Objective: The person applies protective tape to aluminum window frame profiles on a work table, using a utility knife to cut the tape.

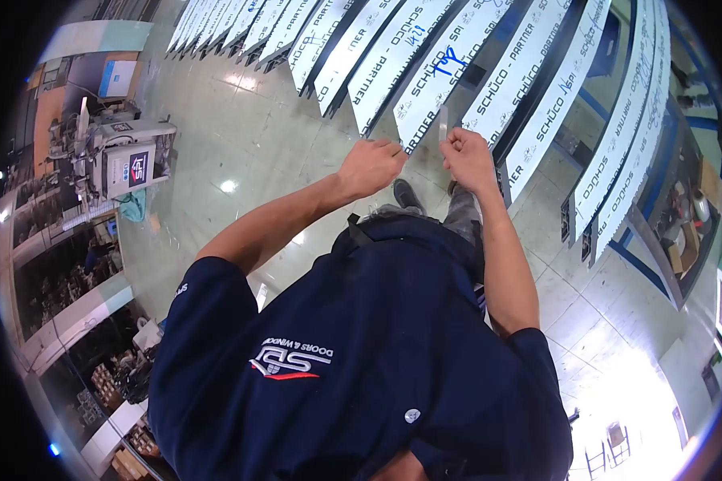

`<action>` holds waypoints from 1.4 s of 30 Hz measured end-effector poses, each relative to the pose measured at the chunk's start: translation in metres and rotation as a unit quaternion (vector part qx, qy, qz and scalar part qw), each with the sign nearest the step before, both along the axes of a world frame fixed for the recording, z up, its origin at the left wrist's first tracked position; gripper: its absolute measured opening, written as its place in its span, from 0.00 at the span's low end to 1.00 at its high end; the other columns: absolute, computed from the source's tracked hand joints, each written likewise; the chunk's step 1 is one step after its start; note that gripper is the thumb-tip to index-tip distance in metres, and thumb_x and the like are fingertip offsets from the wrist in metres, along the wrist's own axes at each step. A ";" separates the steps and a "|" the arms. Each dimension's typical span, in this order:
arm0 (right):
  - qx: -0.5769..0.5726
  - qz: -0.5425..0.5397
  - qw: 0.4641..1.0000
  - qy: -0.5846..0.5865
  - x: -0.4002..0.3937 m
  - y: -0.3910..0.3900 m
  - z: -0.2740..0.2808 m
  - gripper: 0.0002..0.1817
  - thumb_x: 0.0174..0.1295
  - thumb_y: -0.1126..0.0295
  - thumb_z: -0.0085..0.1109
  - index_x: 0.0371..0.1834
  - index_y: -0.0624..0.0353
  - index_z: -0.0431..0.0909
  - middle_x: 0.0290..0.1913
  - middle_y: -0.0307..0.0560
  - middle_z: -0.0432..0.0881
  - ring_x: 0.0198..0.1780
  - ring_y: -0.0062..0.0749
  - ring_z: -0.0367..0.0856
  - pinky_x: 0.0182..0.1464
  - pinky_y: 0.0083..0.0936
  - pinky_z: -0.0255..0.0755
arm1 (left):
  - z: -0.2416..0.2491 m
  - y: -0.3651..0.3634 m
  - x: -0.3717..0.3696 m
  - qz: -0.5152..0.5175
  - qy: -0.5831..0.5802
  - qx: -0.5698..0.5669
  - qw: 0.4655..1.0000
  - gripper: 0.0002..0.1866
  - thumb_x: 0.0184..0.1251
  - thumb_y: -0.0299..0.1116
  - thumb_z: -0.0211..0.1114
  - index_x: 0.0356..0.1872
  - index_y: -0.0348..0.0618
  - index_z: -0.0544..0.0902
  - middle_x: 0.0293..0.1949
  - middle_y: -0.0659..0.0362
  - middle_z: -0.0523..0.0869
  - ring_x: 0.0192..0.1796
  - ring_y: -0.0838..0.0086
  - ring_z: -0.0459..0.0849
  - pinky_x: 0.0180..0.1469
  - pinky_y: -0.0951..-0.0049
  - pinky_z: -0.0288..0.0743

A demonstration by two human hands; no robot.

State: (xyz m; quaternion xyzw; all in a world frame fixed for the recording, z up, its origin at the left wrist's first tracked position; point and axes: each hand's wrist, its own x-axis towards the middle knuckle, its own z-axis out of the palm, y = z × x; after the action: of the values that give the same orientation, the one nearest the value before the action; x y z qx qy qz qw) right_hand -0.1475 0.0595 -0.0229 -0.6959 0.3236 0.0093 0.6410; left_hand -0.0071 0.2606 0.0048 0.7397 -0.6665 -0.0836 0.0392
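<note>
Several long profiles with white printed film lie side by side, their near ends pointing toward me. My left hand point(372, 168) has its fingers curled together at the end of one profile point(423, 100); whatever it grips there is hidden. Just to the right, my right hand point(466, 157) pinches the lower end of a thin, pale strip point(444, 123) that stands up from its fingertips. Blue handwriting shows on the film of the profile between the hands. Another filmed profile point(509, 76) lies just beyond my right hand.
At the left stands a grey machine point(128, 167) with a teal cloth point(133, 206) hanging below it. Shelves of parts run along the left edge. A framed bin or cart point(667, 276) with small items is at the right. My shoe point(407, 195) is on the tiled floor.
</note>
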 end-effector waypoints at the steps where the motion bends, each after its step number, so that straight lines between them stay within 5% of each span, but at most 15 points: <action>1: -0.002 -0.006 1.000 0.003 -0.001 0.001 0.000 0.11 0.66 0.69 0.63 0.30 0.65 0.79 0.21 0.45 0.83 0.23 0.26 0.83 0.30 0.28 0.74 | 0.000 -0.002 0.000 -0.007 -0.002 0.005 1.000 0.04 0.69 0.32 0.67 0.35 0.44 0.84 0.33 0.59 0.85 0.40 0.63 0.88 0.38 0.62 0.83; 9: -0.031 -0.072 0.997 -0.020 -0.007 0.014 0.002 0.11 0.67 0.69 0.62 0.29 0.65 0.78 0.20 0.43 0.81 0.23 0.23 0.83 0.29 0.26 0.73 | 0.013 -0.026 -0.003 -0.059 -0.045 0.065 0.995 0.04 0.59 0.27 0.66 0.33 0.40 0.86 0.35 0.53 0.91 0.41 0.60 0.93 0.38 0.59 0.86; 18: -0.054 -0.109 0.992 -0.027 -0.005 0.018 0.002 0.11 0.65 0.69 0.63 0.29 0.66 0.78 0.20 0.45 0.82 0.23 0.26 0.86 0.28 0.26 0.75 | 0.013 -0.041 -0.007 -0.137 -0.088 0.154 0.975 0.08 0.56 0.27 0.69 0.36 0.39 0.89 0.33 0.49 0.91 0.41 0.57 0.94 0.38 0.59 0.86; 21: -0.063 -0.107 0.992 -0.026 -0.005 0.017 -0.001 0.12 0.65 0.68 0.63 0.29 0.66 0.79 0.20 0.45 0.83 0.23 0.26 0.86 0.28 0.26 0.75 | 0.008 -0.038 0.000 -0.145 -0.090 0.108 0.979 0.06 0.57 0.28 0.68 0.33 0.39 0.88 0.32 0.50 0.91 0.40 0.57 0.94 0.38 0.57 0.86; 27: -0.056 -0.104 0.993 -0.012 -0.005 0.016 0.002 0.12 0.65 0.68 0.63 0.29 0.66 0.80 0.21 0.45 0.84 0.23 0.27 0.86 0.30 0.27 0.76 | 0.012 -0.036 0.030 0.000 0.028 0.027 0.999 0.06 0.63 0.32 0.66 0.31 0.41 0.87 0.33 0.53 0.91 0.39 0.55 0.92 0.40 0.54 0.85; 33: -0.074 -0.084 0.994 0.013 0.002 0.012 0.003 0.12 0.64 0.67 0.62 0.29 0.66 0.81 0.21 0.47 0.85 0.24 0.28 0.86 0.31 0.28 0.77 | 0.003 -0.017 0.016 -0.049 -0.012 0.096 0.994 0.08 0.66 0.32 0.64 0.33 0.42 0.89 0.34 0.53 0.91 0.40 0.55 0.93 0.40 0.54 0.85; 42: -0.069 -0.091 0.993 0.003 0.002 0.012 0.006 0.12 0.63 0.67 0.62 0.29 0.66 0.81 0.21 0.49 0.85 0.23 0.31 0.85 0.33 0.30 0.77 | 0.032 -0.046 0.002 -0.083 -0.022 0.179 0.980 0.05 0.57 0.27 0.68 0.29 0.38 0.90 0.31 0.47 0.91 0.36 0.53 0.93 0.37 0.55 0.86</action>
State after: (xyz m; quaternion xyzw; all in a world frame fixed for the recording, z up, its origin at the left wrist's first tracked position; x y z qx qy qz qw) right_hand -0.1460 0.0714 -0.0169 -0.7061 0.3877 -0.0697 0.5884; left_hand -0.0049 0.2145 0.0367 0.6786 -0.7005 -0.1882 -0.1159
